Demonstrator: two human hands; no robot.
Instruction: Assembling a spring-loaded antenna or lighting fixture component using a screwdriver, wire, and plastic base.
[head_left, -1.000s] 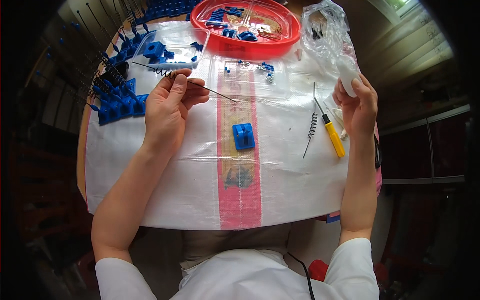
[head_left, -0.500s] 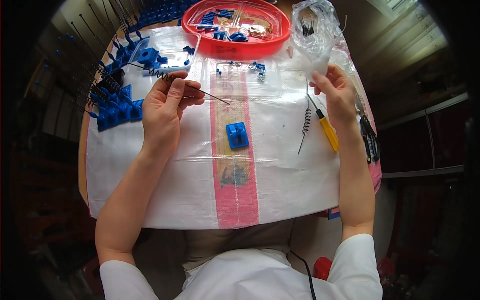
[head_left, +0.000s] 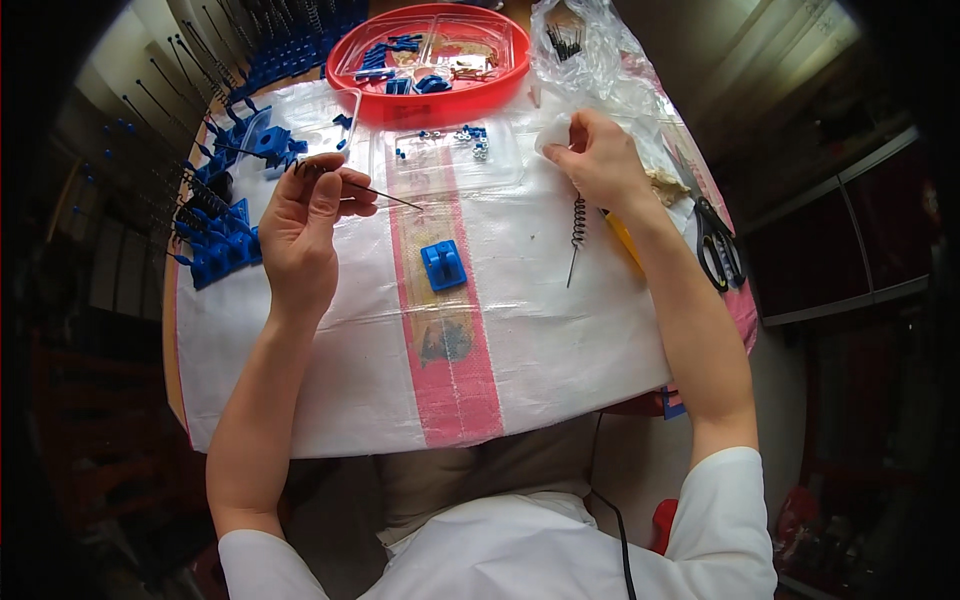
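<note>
Pinched in my left hand is a thin black wire rod with a coiled section, its straight end pointing right over the table. My right hand has its fingers closed on a soft white wad, perhaps tissue or cloth. Just below that hand lies another coiled black wire rod. A yellow screwdriver handle is partly hidden under my right forearm. Between my arms, a small square blue plastic base with a raised middle sits on the white sheet.
Rows of blue bases with upright coiled rods line the left side. Behind stand a clear tub of blue parts, a clear shallow tray and a red tray. A plastic bag and black-handled scissors are at right.
My right hand has moved left and inward with the white wad, away from the plastic bag. My left hand still holds the rod. The whole view has shifted a little.
</note>
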